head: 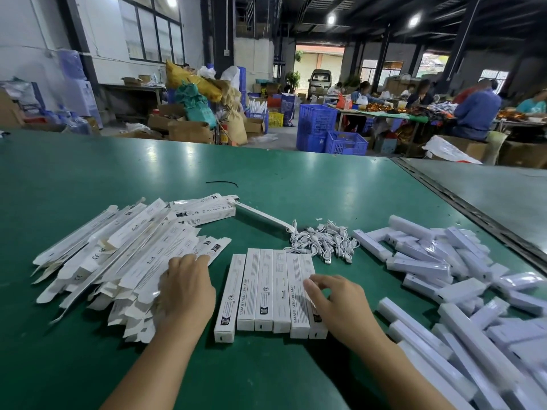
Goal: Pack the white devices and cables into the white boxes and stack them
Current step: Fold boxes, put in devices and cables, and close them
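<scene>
Several packed white boxes [263, 292] lie side by side in a row at the table's front centre. My right hand [334, 303] rests on the rightmost boxes of that row, fingers loosely bent. My left hand [186, 287] lies on a heap of flat, unfolded white boxes [118, 255] at the left. A tangle of white cables [322, 241] sits just beyond the row. White bar-shaped devices [444, 279] in clear wrap are piled at the right. One long device [263, 216] lies diagonally behind the cables.
The green table [296, 179] stretches far ahead, with a thin black strap [222, 183] on it. A grey table [488, 196] adjoins at the right. Beyond are blue crates [331, 130], cardboard boxes and people seated at other tables.
</scene>
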{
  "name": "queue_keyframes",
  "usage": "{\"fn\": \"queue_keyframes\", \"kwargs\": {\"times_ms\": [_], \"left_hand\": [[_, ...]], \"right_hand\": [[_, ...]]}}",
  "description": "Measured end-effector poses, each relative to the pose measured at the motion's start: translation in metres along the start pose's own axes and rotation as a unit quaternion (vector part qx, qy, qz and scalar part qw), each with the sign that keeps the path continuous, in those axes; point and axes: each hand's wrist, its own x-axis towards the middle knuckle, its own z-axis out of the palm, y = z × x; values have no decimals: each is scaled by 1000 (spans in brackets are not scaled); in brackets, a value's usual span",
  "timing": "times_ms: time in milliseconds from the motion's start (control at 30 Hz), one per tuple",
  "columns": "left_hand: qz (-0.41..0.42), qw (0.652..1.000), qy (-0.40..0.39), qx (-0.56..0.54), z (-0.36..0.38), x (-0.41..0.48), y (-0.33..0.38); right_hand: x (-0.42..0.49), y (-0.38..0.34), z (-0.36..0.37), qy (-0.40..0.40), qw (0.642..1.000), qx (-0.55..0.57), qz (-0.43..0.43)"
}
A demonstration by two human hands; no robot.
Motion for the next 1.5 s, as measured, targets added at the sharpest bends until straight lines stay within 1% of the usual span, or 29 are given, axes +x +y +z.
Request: {"fn": "queue_keyframes", "kwargs": {"times_ms": [100, 233, 300, 400, 467, 533, 633, 700, 767, 833, 900, 1000, 1067, 1133, 1233, 1333, 1400, 1500], "left_hand": [[7, 1000, 0, -13, 2, 1, -1], [-4, 1000, 13, -5, 0, 1, 0], [-9, 999, 38, -5, -3, 1, 1], [-4, 994, 106, -18, -10, -2, 12], [27, 987, 147, -62, -15, -8, 21], [72, 972, 187, -124, -16, -12, 27], [153, 947, 218, -179, -15, -17, 33], [234, 917, 250, -202, -14, -20, 39], [306, 885, 276, -216, -11, -23, 45], [350, 854, 308, -232, -8, -27, 50], [377, 830, 325, -251, -6, -30, 54], [408, 815, 306, -274, -3, -34, 58], [423, 813, 278, -287, -1, -37, 61], [440, 812, 246, -294, 0, -39, 64], [453, 822, 197, -283, 3, -42, 69], [433, 838, 145, -298, 5, -46, 70], [402, 842, 96, -347, 4, -49, 70], [334, 839, 21, -430, 0, -55, 72]], "right_hand": [[-1, 0, 0, -6, 1000, 5, 5], [0, 1, 0, -8, 1000, 2, 4], [0, 2, 1, -9, 1000, 0, 4], [0, 4, 2, -5, 1000, 0, 8], [-1, 3, 2, 0, 1000, -3, 20], [-2, 1, 0, 13, 999, -11, 30], [-3, -6, -3, 47, 999, 7, 12], [-5, -13, -5, 61, 995, 74, -4], [-8, -20, -6, 43, 982, 183, -5], [-12, -29, -7, 18, 950, 312, -6], [-15, -37, -7, 6, 913, 408, -2], [-16, -39, -7, 2, 875, 483, 21], [-15, -38, -8, 6, 854, 520, 31], [-14, -37, -8, 7, 823, 567, 36], [-11, -37, -9, 12, 779, 626, 46], [-8, -35, -9, 7, 743, 667, 59], [-7, -33, -9, 4, 740, 670, 61], [-4, -30, -11, 9, 753, 653, 73]]}}
